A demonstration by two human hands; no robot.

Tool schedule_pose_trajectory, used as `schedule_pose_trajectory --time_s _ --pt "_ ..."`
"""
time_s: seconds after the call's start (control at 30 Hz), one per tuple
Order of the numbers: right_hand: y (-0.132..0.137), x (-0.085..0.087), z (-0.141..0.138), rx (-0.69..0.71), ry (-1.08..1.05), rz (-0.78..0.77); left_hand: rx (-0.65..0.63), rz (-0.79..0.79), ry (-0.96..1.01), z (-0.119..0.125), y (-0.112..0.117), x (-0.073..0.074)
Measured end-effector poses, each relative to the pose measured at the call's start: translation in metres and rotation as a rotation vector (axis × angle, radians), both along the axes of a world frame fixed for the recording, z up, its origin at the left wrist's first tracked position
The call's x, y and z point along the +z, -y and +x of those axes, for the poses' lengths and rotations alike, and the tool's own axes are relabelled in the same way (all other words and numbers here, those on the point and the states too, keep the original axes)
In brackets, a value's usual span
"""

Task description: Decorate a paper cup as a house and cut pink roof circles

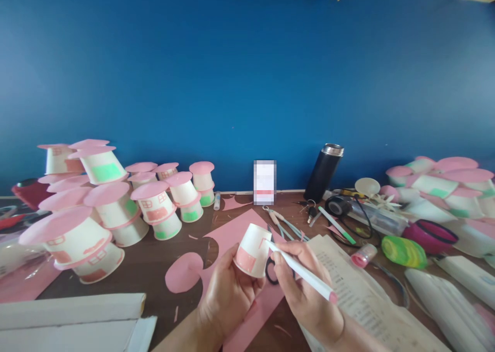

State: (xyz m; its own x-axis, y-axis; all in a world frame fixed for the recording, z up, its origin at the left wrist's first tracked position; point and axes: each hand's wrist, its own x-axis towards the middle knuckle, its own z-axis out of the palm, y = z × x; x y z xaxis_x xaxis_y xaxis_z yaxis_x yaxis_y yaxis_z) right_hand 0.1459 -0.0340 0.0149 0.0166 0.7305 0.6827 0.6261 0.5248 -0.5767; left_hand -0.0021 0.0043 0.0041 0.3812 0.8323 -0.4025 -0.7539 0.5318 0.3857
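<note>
Currently, white paper cup is being held, slightly tilted, in left hand above pink sheet; white pen is being gripped in right hand, tip being held at pink line on cup. Likely risks: line being skewed by cup turning in grasp; thin cup being dented by hard squeeze.

Left grip is bare; right grip, forearms — likewise.

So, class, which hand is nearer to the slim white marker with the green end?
Right. The right hand is left of that marker, nearer the camera; the left hand is farther left.
</note>
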Motion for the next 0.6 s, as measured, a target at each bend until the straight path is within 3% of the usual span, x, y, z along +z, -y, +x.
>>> schedule_pose_trajectory --time_s 0.6 --pt "-0.0007 0.0002 -0.0004 -0.029 0.027 0.034 -0.015 -0.027 0.036 -0.0013 -0.0014 -0.0026"
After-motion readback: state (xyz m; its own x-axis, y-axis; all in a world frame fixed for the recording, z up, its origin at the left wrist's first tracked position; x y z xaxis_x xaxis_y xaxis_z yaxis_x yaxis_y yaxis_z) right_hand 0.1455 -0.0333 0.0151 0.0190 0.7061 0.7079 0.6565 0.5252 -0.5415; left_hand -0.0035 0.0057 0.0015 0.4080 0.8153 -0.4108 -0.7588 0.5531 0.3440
